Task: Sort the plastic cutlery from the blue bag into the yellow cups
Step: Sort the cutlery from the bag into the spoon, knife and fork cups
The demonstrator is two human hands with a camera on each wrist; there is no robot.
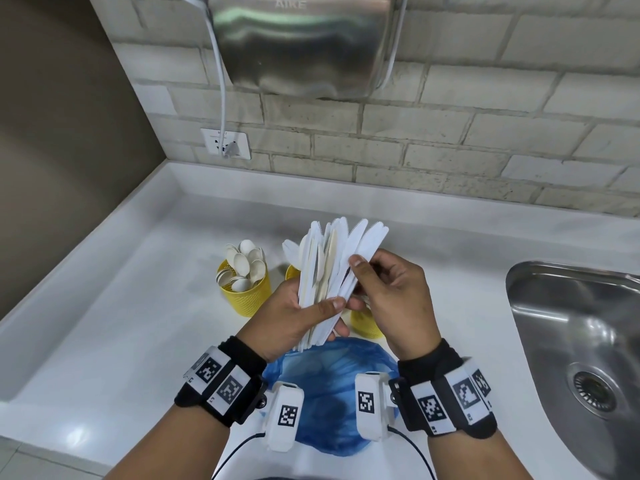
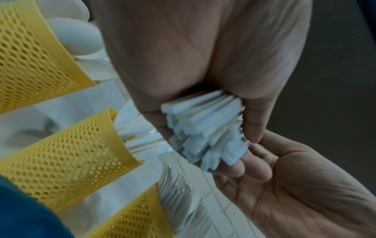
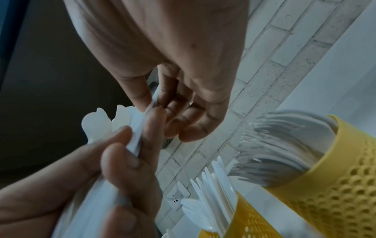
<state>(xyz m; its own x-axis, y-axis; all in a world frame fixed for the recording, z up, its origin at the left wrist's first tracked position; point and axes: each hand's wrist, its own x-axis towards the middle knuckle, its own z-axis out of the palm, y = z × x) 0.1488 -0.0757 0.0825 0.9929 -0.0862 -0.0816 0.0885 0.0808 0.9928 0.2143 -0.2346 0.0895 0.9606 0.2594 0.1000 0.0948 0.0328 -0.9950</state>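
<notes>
My left hand (image 1: 322, 317) grips a fanned bundle of white plastic knives (image 1: 332, 271) by the handles, blades up; the handle ends (image 2: 207, 128) poke out below the palm. My right hand (image 1: 360, 271) pinches the rightmost knife (image 3: 151, 103) of the fan between thumb and fingers. The crumpled blue bag (image 1: 329, 393) lies on the counter under my wrists. Three yellow mesh cups stand behind it: one with spoons (image 1: 246, 292), one with knives (image 1: 292, 271) mostly hidden by the bundle, and one with forks (image 1: 363, 323) partly hidden behind my right hand.
A steel sink (image 1: 581, 341) is sunk into the white counter (image 1: 138, 323) at the right. Ahead is a brick wall with a socket (image 1: 227, 143) and a metal hand dryer (image 1: 304, 43). A brown wall closes the left side.
</notes>
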